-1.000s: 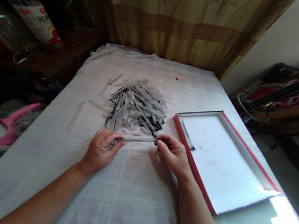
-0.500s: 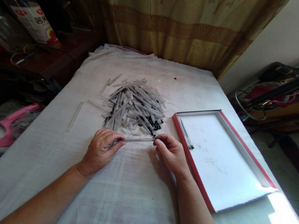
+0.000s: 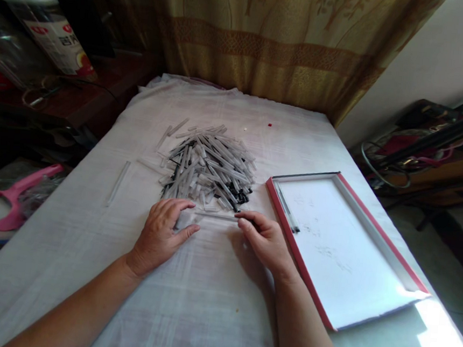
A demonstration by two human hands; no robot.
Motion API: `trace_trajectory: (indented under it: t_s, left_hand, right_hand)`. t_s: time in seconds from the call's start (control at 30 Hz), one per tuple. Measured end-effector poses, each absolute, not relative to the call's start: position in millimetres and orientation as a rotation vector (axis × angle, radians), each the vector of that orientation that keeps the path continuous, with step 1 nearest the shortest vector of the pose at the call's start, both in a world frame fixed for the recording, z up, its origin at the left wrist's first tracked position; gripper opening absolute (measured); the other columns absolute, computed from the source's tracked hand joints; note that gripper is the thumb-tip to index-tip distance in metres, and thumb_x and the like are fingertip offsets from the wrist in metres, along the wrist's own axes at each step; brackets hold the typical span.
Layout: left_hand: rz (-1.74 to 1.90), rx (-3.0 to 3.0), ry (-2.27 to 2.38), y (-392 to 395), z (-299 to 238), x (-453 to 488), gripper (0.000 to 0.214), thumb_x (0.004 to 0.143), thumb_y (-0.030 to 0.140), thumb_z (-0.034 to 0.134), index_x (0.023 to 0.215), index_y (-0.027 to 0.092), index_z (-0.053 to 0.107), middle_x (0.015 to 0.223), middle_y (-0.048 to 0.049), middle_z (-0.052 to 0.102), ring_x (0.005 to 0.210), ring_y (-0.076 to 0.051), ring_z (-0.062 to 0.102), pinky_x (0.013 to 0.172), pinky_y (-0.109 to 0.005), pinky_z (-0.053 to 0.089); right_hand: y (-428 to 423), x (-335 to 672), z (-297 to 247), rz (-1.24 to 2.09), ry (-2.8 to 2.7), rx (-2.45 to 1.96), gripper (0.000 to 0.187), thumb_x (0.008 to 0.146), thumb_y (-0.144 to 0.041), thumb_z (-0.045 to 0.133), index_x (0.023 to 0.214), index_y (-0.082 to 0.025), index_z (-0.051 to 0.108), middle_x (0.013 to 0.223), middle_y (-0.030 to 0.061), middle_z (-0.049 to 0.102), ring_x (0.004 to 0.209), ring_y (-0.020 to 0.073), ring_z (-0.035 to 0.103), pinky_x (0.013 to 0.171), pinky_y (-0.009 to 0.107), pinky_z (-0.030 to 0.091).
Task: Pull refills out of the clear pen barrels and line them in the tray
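Cloth-covered table (image 3: 187, 310) under piled pen parts (image 3: 210, 163) and a shallow red-sided box (image 3: 351, 289)

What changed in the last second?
The left hand opened, thumb and index finger spreading apart, letting go of the pen. Unchanged: the right hand still grips its other end; the pile of pens and caps and red-rimmed tray stayed put.

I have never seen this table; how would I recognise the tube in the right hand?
On the white cloth, find the heap of pen parts. Just before its near edge, the right hand holds a thin pale tube crosswise. Unlike the heaped pieces, it is gripped at one end.
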State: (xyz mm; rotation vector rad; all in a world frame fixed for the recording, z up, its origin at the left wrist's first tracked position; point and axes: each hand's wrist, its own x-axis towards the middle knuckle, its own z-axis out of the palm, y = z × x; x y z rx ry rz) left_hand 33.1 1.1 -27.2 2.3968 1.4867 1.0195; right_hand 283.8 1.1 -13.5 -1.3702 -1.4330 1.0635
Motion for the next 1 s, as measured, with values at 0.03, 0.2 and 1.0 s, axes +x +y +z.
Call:
trace_trajectory:
  t_s: [0.03, 0.2, 1.0]
  left_hand:
    - [1.004, 2.414, 1.524, 1, -28, 34, 0.034, 0.089, 0.043, 0.063, 0.115, 0.022, 0.06, 0.112, -0.0089, 0.069, 0.107, -0.026, 0.061, 0.095, -0.042, 0.045]
    - [0.842, 2.537, 1.589, 2, -26, 41, 0.026, 0.085, 0.042, 0.067, 0.102, 0.023, 0.065, 0.121, -0.011, 0.066, 0.117, -0.031, 0.055, 0.103, -0.052, 0.036]
    - [1.159, 1.642, 1.418, -1, -15, 38, 0.017, 0.083, 0.034, 0.064, 0.093, 0.02, 0.065, 0.085, -0.0024, 0.069, 0.074, -0.014, 0.064, 0.068, -0.024, 0.052]
  right_hand:
    - [3, 287, -14, 1.063, -1.356, -1.397, 0.025, 0.081, -0.041, 0.067, 0.089, -0.019, 0.076, 0.075, 0.0046, 0.072, 0.067, 0.0178, 0.064, 0.061, 0.029, 0.052]
    - [7, 296, -15, 1.109, -1.1, -1.437, 0.037, 0.076, -0.05, 0.07, 0.089, -0.016, 0.075, 0.069, 0.0037, 0.068, 0.051, 0.0114, 0.053, 0.045, 0.023, 0.041]
    - [3, 292, -16, 1.268, -1.004, -1.34, 0.027, 0.074, -0.043, 0.075, 0.084, -0.018, 0.075, 0.065, 0.0011, 0.063, 0.051, 0.0084, 0.049, 0.044, 0.019, 0.037]
